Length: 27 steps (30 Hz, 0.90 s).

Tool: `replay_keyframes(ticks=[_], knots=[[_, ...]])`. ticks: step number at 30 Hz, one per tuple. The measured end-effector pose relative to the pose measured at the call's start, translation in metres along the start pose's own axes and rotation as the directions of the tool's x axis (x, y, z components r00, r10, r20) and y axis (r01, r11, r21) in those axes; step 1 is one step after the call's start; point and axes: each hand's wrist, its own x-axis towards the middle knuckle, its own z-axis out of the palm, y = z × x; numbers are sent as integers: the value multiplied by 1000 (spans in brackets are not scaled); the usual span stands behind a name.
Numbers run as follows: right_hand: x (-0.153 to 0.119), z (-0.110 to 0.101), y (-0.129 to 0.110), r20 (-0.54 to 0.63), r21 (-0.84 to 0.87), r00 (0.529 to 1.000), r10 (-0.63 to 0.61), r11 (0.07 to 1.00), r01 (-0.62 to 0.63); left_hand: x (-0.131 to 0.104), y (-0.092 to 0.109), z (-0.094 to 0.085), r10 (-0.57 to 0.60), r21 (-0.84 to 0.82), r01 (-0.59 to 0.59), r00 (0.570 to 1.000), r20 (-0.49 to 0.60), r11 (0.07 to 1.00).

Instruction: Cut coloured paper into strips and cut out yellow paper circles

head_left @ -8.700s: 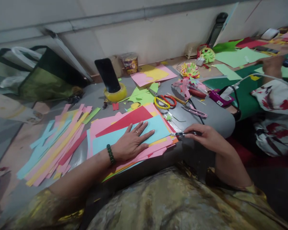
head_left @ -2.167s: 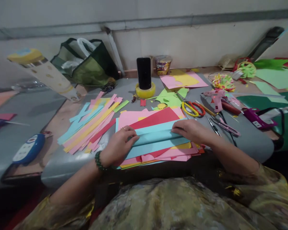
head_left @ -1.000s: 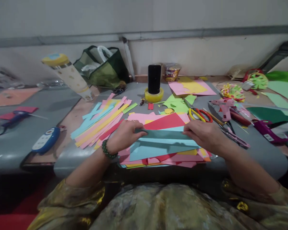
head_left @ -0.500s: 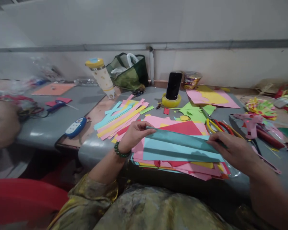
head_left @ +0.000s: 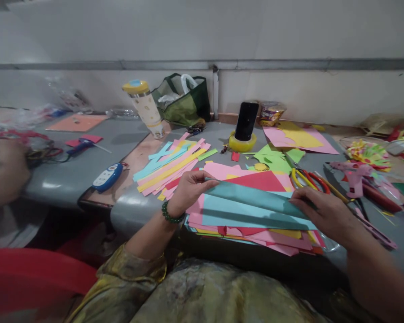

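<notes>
A folded blue paper strip (head_left: 252,195) is stretched between my two hands, its right end slightly lower. My left hand (head_left: 191,190), with a green bead bracelet at the wrist, pinches the left end. The right end is pinched by my right hand (head_left: 318,211). Beneath the strip lies a light blue sheet (head_left: 235,217) on a stack of pink, red and yellow papers (head_left: 276,240). Coloured paper strips (head_left: 175,168) fan out beyond my left hand. Scissors with yellow and red handles (head_left: 305,179) rest just beyond my right hand.
A phone (head_left: 246,121) leans in a yellow tape roll (head_left: 242,142). Behind are a tumbler (head_left: 146,110), a green bag (head_left: 186,105) and a snack cup (head_left: 271,113). A pink glue gun (head_left: 353,175) lies right; a blue-white power strip (head_left: 107,177) left. Another person's hand (head_left: 10,170) shows far left.
The whole view has shifted slightly. My hands keep their pinch on the blue strip, which has tilted a little and shows more of its face.
</notes>
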Motion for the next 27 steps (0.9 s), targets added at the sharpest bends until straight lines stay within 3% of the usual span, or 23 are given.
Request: replay_keyframes(ticks=[5,8,12,16,22,27], knots=[[-1,5,8,-62,26,995,72,997,-71,-3,6,-5,-23,8,24,993,-119,1000],[-2,3,9,-22,163,989,144,977,-138,-4,4,-10,-61,37,71,972,-228,997],[-4,-3,4,-1,372,977,214,907,-199,-5,0,-15,-96,62,118,954,-283,991],[-8,-2,2,-34,544,945,325,799,-255,-6,0,-17,-143,59,173,928,-344,983],[-8,14,7,-30,788,841,541,531,-313,-7,5,-14,-200,58,242,895,-399,969],[-5,20,7,-26,843,787,617,437,-315,-8,7,-14,-219,95,278,888,-405,956]])
